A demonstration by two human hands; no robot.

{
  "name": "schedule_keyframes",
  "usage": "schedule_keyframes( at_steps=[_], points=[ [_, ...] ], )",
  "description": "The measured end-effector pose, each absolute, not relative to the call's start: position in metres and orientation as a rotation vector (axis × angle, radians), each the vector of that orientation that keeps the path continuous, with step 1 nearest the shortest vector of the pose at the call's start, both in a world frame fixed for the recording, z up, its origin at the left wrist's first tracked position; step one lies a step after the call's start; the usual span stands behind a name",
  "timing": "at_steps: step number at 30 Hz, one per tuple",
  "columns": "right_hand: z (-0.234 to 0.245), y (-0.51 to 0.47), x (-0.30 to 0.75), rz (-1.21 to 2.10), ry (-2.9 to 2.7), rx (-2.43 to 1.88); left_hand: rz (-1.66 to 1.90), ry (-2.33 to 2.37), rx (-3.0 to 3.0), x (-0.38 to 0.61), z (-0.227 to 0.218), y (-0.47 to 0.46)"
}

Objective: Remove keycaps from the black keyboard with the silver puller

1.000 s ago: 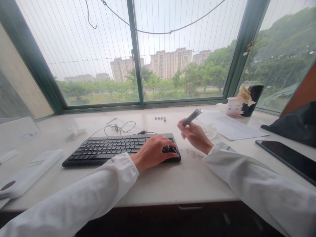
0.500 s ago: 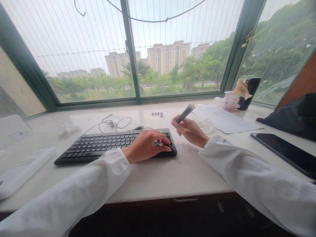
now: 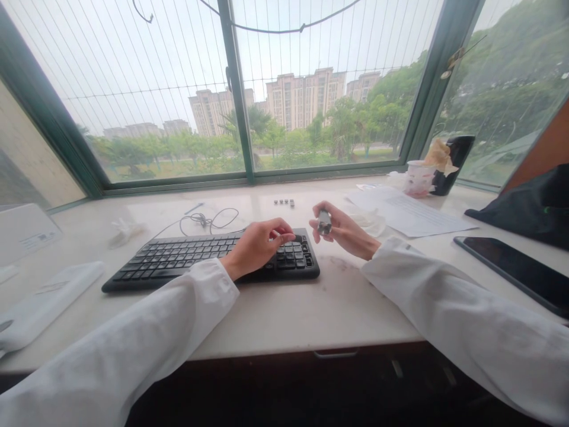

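Observation:
A black keyboard lies on the white counter, and some places at its right edge look bare of keycaps. Over its right part is my left hand, thumb and fingertips pinched together; what they hold, if anything, I cannot make out. To the right of the keyboard, my right hand is raised with its fingers closed around a short dark grey stick-shaped tool. The tool's shiny, metallic-looking end faces me. Behind the keyboard, several small dark keycaps stand in a row.
A coiled cable lies behind the keyboard. On the right are a phone, paper sheets, a paper cup and a black bag. A white box-like device lies left, near crumpled plastic. Windows rise behind.
My left hand has lifted slightly up and back, its fingers closing into a pinch. My right hand has turned the tool from pointing up and away to end-on toward me.

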State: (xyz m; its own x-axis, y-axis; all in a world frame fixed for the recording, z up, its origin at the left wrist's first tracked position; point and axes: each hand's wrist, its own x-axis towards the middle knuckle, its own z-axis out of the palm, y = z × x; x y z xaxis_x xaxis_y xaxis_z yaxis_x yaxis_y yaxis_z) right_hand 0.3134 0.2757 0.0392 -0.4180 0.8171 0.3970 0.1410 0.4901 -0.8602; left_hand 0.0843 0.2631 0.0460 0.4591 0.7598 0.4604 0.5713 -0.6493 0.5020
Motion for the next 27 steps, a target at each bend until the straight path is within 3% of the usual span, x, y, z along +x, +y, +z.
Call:
schedule_keyframes(
  at_steps=[10, 27],
  points=[
    [0.0404, 0.2744, 0.3157, 0.933, -2.132, -0.801, 0.969, 1.298, 2.554, 0.0862, 0.0411, 0.2635],
    [0.0415, 0.2724, 0.316, 0.571, -2.335, -0.911, 0.971, 1.316, 2.571, 0.0903, 0.0398, 0.2613]
  ],
)
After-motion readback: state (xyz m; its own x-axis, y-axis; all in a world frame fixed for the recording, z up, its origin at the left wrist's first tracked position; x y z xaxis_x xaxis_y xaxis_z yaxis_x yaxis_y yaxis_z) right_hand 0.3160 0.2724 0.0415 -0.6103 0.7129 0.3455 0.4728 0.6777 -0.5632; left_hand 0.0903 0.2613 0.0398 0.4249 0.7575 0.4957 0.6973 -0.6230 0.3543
